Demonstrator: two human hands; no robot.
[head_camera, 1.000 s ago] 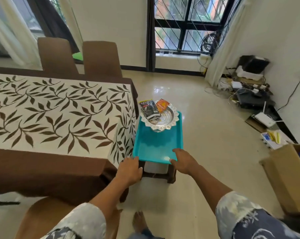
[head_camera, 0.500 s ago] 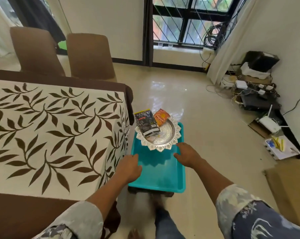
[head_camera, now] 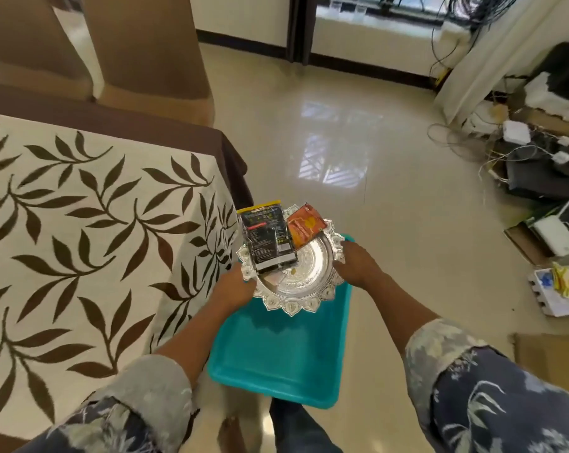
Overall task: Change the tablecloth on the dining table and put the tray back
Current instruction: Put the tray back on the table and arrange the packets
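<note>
A cream tablecloth (head_camera: 80, 240) with brown leaves covers the dining table on the left, over a brown under-cloth. Beside the table's corner sits a teal plastic tray (head_camera: 276, 361). At its far end rests an ornate silver dish (head_camera: 309, 273), which holds a black packet (head_camera: 267, 237) and an orange packet (head_camera: 304, 225). My left hand (head_camera: 234, 286) grips the dish's left rim, its fingertips hidden under the edge. My right hand (head_camera: 358, 263) grips the right rim.
Two brown chairs (head_camera: 146, 44) stand behind the table. Cables, adapters and black boxes (head_camera: 538, 152) crowd the right wall, with a white router (head_camera: 554, 233) and a cardboard box (head_camera: 551, 354) nearer. Glossy tiled floor (head_camera: 374, 207) lies beyond the tray.
Both hands left the teal tray's near edge and moved forward to the silver dish's two sides. The view has come closer and tilted down.
</note>
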